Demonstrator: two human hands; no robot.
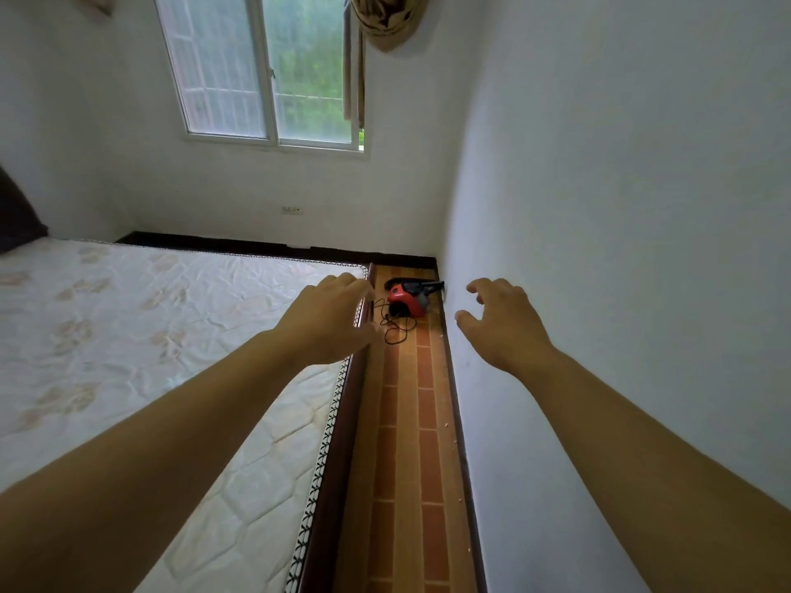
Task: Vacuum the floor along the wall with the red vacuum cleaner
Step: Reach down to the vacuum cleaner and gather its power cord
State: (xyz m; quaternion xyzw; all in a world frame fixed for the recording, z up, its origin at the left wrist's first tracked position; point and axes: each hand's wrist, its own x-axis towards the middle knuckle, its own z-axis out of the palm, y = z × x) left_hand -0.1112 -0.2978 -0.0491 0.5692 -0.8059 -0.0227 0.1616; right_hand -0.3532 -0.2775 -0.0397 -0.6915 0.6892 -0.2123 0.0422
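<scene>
- Red vacuum cleaner [406, 302] lies on the tiled floor [413, 442] in the far corner, between bed frame [340, 442] and wall [599, 293].
- My left hand [329, 323] and right hand [501, 323] are both stretched forward, fingers loosely spread, holding nothing.
- Risk: the loose black cord [396, 331] beside it could snag as I lift, and the narrow gap may knock the nozzle against the wall.

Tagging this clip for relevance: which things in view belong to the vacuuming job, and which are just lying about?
Belongs to the job:
red vacuum cleaner, lying on the floor strip
its black cord
wall beside the strip
left hand and right hand, both empty

Just there:
mattress
window
curtain
wall socket
</scene>
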